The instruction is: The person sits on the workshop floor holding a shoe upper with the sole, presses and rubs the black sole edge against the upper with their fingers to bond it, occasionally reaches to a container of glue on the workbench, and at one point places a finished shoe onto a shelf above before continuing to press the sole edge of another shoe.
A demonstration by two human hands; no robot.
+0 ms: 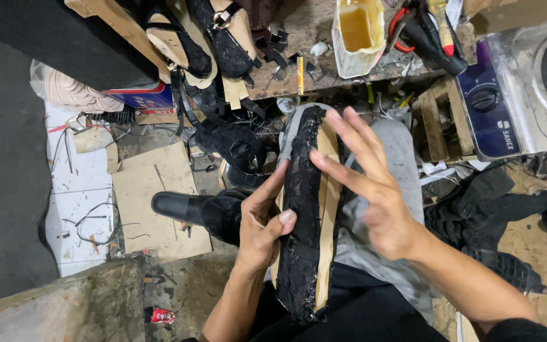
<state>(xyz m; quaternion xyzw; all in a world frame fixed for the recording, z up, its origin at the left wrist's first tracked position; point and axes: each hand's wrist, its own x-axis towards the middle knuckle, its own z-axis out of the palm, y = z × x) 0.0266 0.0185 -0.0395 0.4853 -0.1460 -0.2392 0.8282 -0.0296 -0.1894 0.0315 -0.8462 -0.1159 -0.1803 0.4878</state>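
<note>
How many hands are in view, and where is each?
2. The left hand grips the left edge of a black lace-covered shoe sole held over the lap. The right hand is spread open, fingers against the sole's right side. None other visible.

Glue tub (357, 33) and heater (519, 88) crowd the far side.

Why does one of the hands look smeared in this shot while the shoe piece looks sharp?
Head view: the right hand is motion-blurred, worst at the palm and wrist; the left hand and the black lace-covered sole it holds stay crisp. Light is soft and even, with slight glare on the metal appliance at right.
</note>
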